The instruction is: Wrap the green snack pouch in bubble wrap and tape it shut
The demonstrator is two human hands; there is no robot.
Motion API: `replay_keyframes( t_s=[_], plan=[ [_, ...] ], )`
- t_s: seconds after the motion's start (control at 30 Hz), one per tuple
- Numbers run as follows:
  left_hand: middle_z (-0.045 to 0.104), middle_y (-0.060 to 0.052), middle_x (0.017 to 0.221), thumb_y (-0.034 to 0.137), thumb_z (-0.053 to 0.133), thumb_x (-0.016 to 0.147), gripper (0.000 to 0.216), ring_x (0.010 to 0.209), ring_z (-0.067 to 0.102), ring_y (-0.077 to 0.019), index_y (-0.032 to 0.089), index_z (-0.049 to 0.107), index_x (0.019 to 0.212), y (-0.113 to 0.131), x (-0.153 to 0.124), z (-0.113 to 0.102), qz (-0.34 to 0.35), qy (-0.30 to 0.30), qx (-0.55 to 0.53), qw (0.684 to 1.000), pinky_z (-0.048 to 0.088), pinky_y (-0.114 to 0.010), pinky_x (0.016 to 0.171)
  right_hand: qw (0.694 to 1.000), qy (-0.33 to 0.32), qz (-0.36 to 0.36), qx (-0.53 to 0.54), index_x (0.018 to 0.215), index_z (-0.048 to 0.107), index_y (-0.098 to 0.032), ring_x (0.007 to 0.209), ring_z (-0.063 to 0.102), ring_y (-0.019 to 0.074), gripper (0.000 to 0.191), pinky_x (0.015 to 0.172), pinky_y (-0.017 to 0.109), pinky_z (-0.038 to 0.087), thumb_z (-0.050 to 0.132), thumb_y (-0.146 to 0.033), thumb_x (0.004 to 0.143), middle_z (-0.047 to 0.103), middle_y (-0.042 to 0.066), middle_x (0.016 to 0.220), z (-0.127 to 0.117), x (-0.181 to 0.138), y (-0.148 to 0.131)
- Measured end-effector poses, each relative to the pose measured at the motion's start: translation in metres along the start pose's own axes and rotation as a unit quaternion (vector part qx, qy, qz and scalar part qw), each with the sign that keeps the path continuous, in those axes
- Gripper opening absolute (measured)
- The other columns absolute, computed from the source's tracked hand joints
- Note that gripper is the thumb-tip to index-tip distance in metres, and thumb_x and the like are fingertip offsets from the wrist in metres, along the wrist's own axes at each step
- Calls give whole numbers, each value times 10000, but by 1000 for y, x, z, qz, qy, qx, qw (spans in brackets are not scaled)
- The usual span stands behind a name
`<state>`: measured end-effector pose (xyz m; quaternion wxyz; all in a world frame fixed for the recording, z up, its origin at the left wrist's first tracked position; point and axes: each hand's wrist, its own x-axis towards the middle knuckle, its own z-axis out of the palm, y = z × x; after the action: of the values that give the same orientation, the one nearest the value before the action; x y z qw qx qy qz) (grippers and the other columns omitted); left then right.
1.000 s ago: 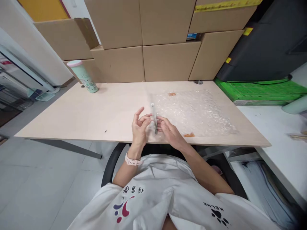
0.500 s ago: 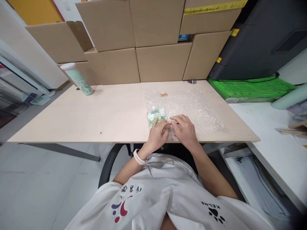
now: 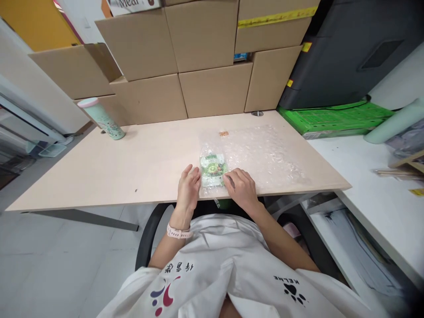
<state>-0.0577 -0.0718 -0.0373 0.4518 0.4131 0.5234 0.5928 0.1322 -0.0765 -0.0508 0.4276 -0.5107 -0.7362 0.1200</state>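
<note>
A small green and white packet (image 3: 212,168) lies flat on the near left corner of a clear bubble-wrap sheet (image 3: 265,152) on the pale wooden desk (image 3: 132,168). My left hand (image 3: 187,190) rests on the desk just left of the packet, fingers stretched out and flat, touching the wrap's edge. My right hand (image 3: 240,187) sits just right of the packet with fingers curled down onto the bubble wrap at the desk's front edge.
A mint tumbler with a pink lid (image 3: 101,117) stands at the desk's back left. Stacked cardboard boxes (image 3: 198,62) line the back. A green crate (image 3: 334,119) and a black case (image 3: 347,48) sit right. A small orange scrap (image 3: 224,133) lies on the wrap.
Both hands held a thin thing upright above the desk edge; the green packet then came down flat onto the wrap, and the hands have moved apart to either side of it.
</note>
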Motion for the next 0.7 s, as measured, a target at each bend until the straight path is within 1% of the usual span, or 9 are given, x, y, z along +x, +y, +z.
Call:
replay_keyframes(
  t_s=[0.03,0.1,0.2,0.3,0.4,0.5,0.57,0.63,0.7],
  plan=[
    [651,-116,1235,245,461,925,313,1172,664,-238,268,548,1225,4,0,1,-9,-28,-12,1000,568,-446,998,1000,4,3,7,771,642,-287,821,599,306,310,804,516,492,435,-400,972,621,101,796,1,-1,-1],
    [668,-117,1214,261,404,954,320,1175,664,-244,278,551,1237,15,-2,10,11,-60,-36,998,578,-465,990,1000,4,2,12,734,615,-287,805,590,306,331,800,521,489,422,-404,976,615,103,777,0,-4,-2],
    [668,-100,1256,261,386,978,356,1244,628,-246,303,538,1298,27,-12,39,76,-84,-71,991,555,-499,1035,1000,0,-14,-5,745,594,-289,780,584,284,319,772,493,490,387,-338,983,607,88,763,-6,-9,-3],
    [611,-55,1385,273,459,971,377,1348,552,-235,342,512,1338,23,-23,75,98,-158,-74,980,504,-479,1110,999,-7,-38,-30,777,592,-285,817,582,288,246,761,484,488,411,-250,939,590,77,756,-15,-16,3],
    [549,-37,1466,304,554,939,405,1410,486,-251,342,526,1341,9,-33,103,109,-212,-29,971,463,-467,1149,998,-21,-44,-43,826,626,-271,918,579,343,166,784,539,487,476,-211,864,601,99,806,-27,-25,16],
    [509,-35,1503,380,576,935,420,1458,417,-269,326,531,1350,-3,-40,119,111,-202,28,973,427,-478,1169,998,-57,-34,-16,905,680,-284,1042,581,369,176,858,584,489,519,-219,878,640,111,934,-44,-37,27],
    [510,-32,1499,425,567,940,417,1486,367,-271,327,538,1344,-7,-43,125,100,-184,49,977,390,-486,1193,997,-76,-21,11,929,702,-316,1110,581,358,174,909,584,491,544,-246,914,661,96,1009,-57,-44,29],
    [538,-34,1467,446,565,941,402,1500,341,-265,334,548,1326,-10,-45,129,88,-167,55,980,366,-487,1211,996,-76,8,47,935,707,-337,1101,604,337,165,912,573,506,552,-281,940,677,77,1033,-69,-50,27],
    [562,-39,1430,444,560,946,379,1499,343,-256,341,551,1311,-12,-44,134,76,-151,43,985,373,-477,1214,994,-51,52,85,906,691,-335,1010,646,318,141,868,558,531,558,-325,949,691,60,982,-76,-54,24]
  ],
)
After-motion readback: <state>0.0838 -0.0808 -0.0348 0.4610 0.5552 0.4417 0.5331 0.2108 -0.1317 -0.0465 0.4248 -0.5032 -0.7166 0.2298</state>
